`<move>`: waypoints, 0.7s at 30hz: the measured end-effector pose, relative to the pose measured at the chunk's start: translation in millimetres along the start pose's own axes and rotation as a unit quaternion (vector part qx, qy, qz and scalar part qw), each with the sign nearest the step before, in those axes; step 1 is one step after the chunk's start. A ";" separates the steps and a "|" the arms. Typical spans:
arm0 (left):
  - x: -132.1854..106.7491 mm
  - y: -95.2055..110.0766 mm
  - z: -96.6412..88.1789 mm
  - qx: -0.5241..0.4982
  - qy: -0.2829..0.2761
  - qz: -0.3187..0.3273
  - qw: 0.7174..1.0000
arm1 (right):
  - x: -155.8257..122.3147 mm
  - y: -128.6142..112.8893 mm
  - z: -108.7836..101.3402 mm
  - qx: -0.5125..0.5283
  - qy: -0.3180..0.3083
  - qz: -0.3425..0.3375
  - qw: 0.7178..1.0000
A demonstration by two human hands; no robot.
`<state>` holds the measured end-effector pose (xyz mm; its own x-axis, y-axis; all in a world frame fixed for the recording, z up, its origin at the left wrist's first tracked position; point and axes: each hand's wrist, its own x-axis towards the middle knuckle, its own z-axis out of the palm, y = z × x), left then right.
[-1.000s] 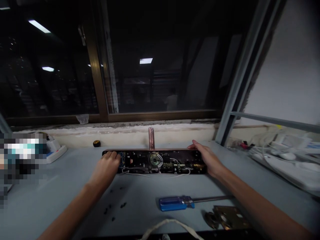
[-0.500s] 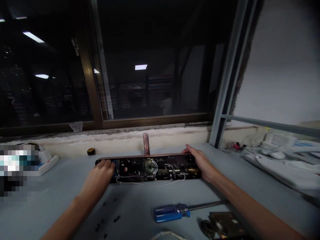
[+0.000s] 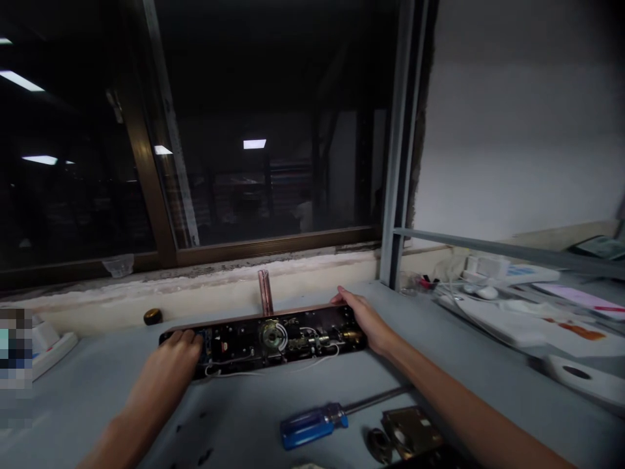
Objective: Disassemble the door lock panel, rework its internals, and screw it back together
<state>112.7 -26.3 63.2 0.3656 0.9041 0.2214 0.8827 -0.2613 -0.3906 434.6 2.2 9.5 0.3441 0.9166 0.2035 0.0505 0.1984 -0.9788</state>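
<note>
A long black smart door lock panel (image 3: pixel 239 345) lies with its inner side up on the grey table, showing a round metal hub, small parts and a white wire. Its copper-coloured handle (image 3: pixel 265 293) sticks out beyond the far edge. My left hand (image 3: pixel 178 355) closes over the left end, its fingers curled on the panel beside a blue part. Around the right end wraps my right hand (image 3: pixel 368 322), thumb along the far edge. Nearer to me lies a blue-handled screwdriver (image 3: pixel 312 423), with a brassy metal plate (image 3: pixel 413 430) and a dark ring (image 3: pixel 379 445) right of it.
Several small dark screws (image 3: pixel 205 456) lie at the front left. A gold-coloured knob (image 3: pixel 153 316) stands near the wall, and a white power strip (image 3: pixel 56 352) is at the far left. A metal frame post (image 3: pixel 393 260) rises at the right, with papers and white devices (image 3: pixel 502 322) beyond.
The view has turned to the right, so everything sits further left. Both hands keep their places on the lock panel, which appears slightly more tilted in the picture.
</note>
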 end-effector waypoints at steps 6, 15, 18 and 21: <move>2.8 6.4 -8.3 0.035 -0.033 0.014 0.999 | 1.5 2.2 0.0 -0.012 0.004 0.001 1.000; 2.9 0.6 -2.5 0.037 -0.032 0.042 0.998 | 3.2 3.2 -0.7 -0.020 0.002 0.000 1.000; 4.3 -1.0 -2.8 0.030 -0.032 0.039 0.998 | 3.4 3.7 -1.0 -0.018 -0.001 0.001 1.000; 4.9 -2.3 -4.5 0.019 -0.027 0.034 0.999 | 3.5 4.7 -1.1 -0.016 -0.003 0.001 1.000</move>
<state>113.8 -22.8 69.2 0.4060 0.9023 0.1449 0.8444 -0.3097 -0.4371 437.1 5.9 5.7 0.3393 0.9188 0.2017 0.0796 0.1856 -0.9794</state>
